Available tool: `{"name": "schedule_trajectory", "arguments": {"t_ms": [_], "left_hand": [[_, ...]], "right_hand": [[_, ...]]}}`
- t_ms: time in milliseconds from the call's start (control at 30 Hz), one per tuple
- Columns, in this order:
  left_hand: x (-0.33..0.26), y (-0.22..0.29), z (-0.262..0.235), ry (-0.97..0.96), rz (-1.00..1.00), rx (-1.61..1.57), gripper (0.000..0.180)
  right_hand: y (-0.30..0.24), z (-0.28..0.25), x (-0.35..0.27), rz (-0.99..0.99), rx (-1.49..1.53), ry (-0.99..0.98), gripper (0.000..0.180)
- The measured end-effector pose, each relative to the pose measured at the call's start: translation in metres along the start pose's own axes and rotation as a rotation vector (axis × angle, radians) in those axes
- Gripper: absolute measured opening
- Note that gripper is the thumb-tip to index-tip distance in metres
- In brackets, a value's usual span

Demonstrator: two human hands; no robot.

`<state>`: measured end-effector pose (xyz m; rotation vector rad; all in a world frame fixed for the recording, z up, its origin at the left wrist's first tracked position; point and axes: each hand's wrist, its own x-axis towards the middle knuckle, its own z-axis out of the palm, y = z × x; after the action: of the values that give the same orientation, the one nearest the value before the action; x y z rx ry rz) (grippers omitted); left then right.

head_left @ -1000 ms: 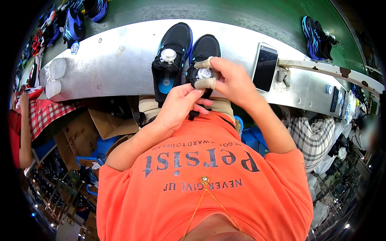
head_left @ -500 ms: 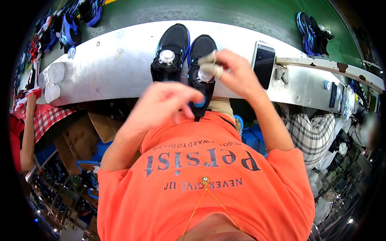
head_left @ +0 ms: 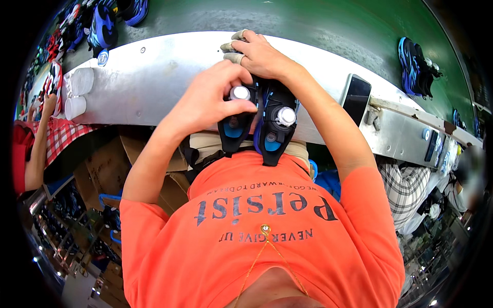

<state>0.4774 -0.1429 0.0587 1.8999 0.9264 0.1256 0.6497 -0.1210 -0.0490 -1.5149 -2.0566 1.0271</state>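
Note:
Two black sports shoes with blue trim lie side by side before me, heels toward my body: a left shoe point(head_left: 232, 127) and a right shoe point(head_left: 272, 137). Each carries a round white knob on its tongue, the left knob point(head_left: 240, 93) and the right knob point(head_left: 285, 116). My left hand point(head_left: 213, 97) curls round the left shoe's upper, thumb and fingers on either side of its knob. At the far end, my right hand point(head_left: 257, 55) bends over the left shoe's toe, pale covers on several fingertips. Both hands hide that toe.
Along the metal bench edge point(head_left: 138, 77) stand white tubs point(head_left: 81, 82) at left. A phone point(head_left: 357, 97) lies at right beside a worn metal bar point(head_left: 405, 112). More shoes point(head_left: 411, 66) sit on the green belt point(head_left: 328, 25). Co-workers sit at both sides.
My right hand has left the right shoe's knob and reached across to the left shoe's toe. My left hand has come onto the left shoe. The view has shifted slightly.

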Motion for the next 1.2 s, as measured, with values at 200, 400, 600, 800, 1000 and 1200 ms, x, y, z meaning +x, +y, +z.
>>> {"name": "schedule_trajectory", "arguments": {"t_ms": [200,400,600,800,1000,1200], "left_hand": [[-0.003,-0.011,-0.004,-0.076,0.004,-0.207,0.032],[-0.002,-0.021,0.000,-0.147,0.065,-0.342,0.040],[-0.009,-0.011,0.010,0.072,-0.012,-0.142,0.039],[-0.005,-0.031,0.003,-0.137,0.049,-0.375,0.045],[-0.013,-0.024,0.014,0.101,0.053,-0.191,0.043],[-0.006,-0.041,0.005,-0.145,0.133,-0.374,0.036]], "right_hand": [[-0.002,0.003,0.003,-0.011,0.031,-0.016,0.032],[0.001,0.006,0.005,-0.056,0.050,0.006,0.030],[0.006,0.009,0.007,-0.083,0.047,0.031,0.030],[0.007,0.010,0.006,-0.108,0.077,0.046,0.030],[0.012,0.009,0.003,-0.104,0.089,0.046,0.030],[0.009,0.009,0.003,-0.143,0.132,0.091,0.028]]}}
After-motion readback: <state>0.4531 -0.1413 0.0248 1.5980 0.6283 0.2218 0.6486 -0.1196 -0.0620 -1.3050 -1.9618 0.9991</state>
